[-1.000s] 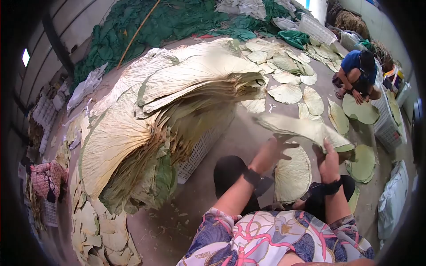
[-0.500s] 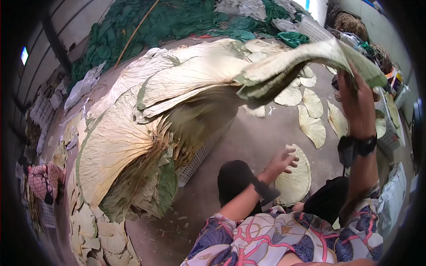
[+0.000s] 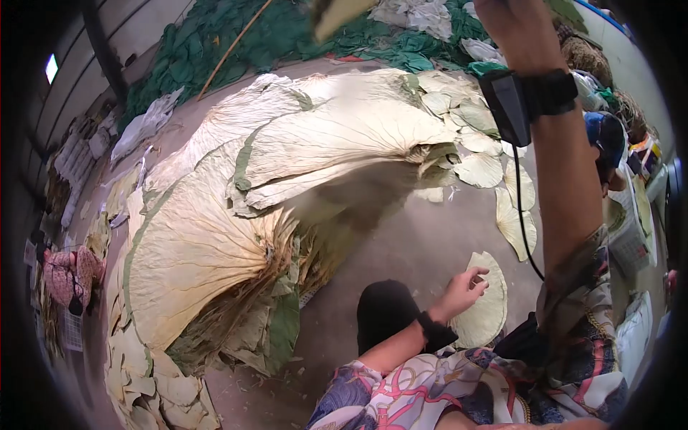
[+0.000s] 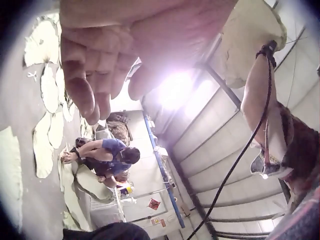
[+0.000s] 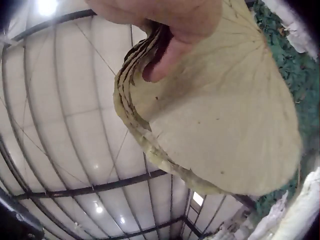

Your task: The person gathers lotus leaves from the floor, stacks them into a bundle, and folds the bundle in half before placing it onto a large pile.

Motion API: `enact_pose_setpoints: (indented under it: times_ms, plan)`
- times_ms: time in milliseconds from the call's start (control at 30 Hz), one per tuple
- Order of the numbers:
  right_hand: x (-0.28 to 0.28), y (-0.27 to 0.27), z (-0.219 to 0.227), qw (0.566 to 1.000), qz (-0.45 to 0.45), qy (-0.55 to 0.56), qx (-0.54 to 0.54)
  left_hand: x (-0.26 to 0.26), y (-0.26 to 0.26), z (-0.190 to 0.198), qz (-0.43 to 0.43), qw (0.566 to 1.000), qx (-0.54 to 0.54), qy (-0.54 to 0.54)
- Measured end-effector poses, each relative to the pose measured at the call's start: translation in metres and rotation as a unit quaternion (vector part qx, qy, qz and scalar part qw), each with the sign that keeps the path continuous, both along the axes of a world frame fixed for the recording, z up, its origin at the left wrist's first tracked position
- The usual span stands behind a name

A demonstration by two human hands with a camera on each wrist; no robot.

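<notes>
My right hand (image 3: 516,29) is raised high at the top edge of the head view. It grips a stack of folded dried lotus leaves (image 5: 220,135), with the thumb across the near face in the right wrist view; only a blurred corner of the stack (image 3: 342,16) shows in the head view. Low in front of me, my left hand (image 3: 462,295) holds nothing, its fingers loosely bent. It overlaps a pale round leaf (image 3: 486,315) on the floor. To the left rises a large heap of dried leaves (image 3: 193,265), fanned out with veins and browned centres showing.
Single leaves (image 3: 479,170) lie spread over the floor beyond my hands. Green netting (image 3: 179,68) covers the back. Another person in blue (image 4: 107,155) crouches at the right; a person in a patterned top (image 3: 72,279) is far left. A white sack (image 3: 634,330) stands right.
My right hand has swung the leaf stack from near my knees up and forward, over the heap's far side. The left hand has let go of the stack and stays low.
</notes>
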State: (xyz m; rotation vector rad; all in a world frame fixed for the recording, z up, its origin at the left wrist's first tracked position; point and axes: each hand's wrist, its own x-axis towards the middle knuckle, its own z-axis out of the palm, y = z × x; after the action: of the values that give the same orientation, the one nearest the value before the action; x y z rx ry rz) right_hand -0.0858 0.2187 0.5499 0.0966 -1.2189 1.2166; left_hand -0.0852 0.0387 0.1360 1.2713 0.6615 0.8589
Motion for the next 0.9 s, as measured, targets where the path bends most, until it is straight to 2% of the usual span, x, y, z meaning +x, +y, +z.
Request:
enact_pose_setpoints:
  times_ms: [67,133,233,267,333,400,433,533,600,700,800,867,900]
  plan:
    - [-0.018,0.015,-0.028,0.996,-0.048,0.049,0.058,0.0,0.003,-0.001,0.015,1.0,0.017,0.01]
    - [-0.026,0.031,-0.042,0.997,-0.037,0.064,0.018,-0.002,0.004,0.002,0.021,0.998,0.036,0.04]
    - [-0.054,0.051,-0.12,0.985,-0.028,0.009,-0.167,-0.004,0.003,0.006,0.032,0.995,0.073,0.056]
    - [-0.061,0.062,-0.146,0.973,-0.026,-0.01,-0.227,-0.004,0.003,0.008,0.036,0.992,0.097,0.074]
    - [-0.069,0.087,-0.194,0.921,-0.054,-0.099,-0.373,-0.006,0.001,0.015,0.041,0.989,0.11,0.089]
    - [-0.065,0.093,-0.218,0.891,0.009,-0.225,-0.394,-0.008,0.0,0.017,0.044,0.981,0.135,0.129]
    - [-0.063,0.1,-0.226,0.856,0.055,-0.258,-0.444,-0.009,-0.003,0.022,0.063,0.982,0.13,0.121]
    - [-0.056,0.104,-0.225,0.839,0.09,-0.322,-0.43,-0.005,-0.002,0.02,0.055,0.983,0.139,0.11]
    - [-0.059,0.095,-0.217,0.837,0.086,-0.328,-0.429,-0.003,-0.003,0.022,0.05,0.983,0.143,0.108]
    - [-0.06,0.088,-0.206,0.825,0.138,-0.349,-0.423,0.001,-0.003,0.02,0.046,0.979,0.162,0.113]
    - [-0.067,0.085,-0.198,0.824,0.163,-0.394,-0.373,0.003,-0.003,0.016,0.052,0.976,0.17,0.126]
    - [-0.072,0.084,-0.188,0.802,0.309,-0.403,-0.315,0.004,-0.003,0.012,0.057,0.976,0.166,0.131]
    - [-0.074,0.081,-0.181,0.798,0.327,-0.422,-0.28,0.005,-0.003,0.009,0.064,0.974,0.174,0.132]
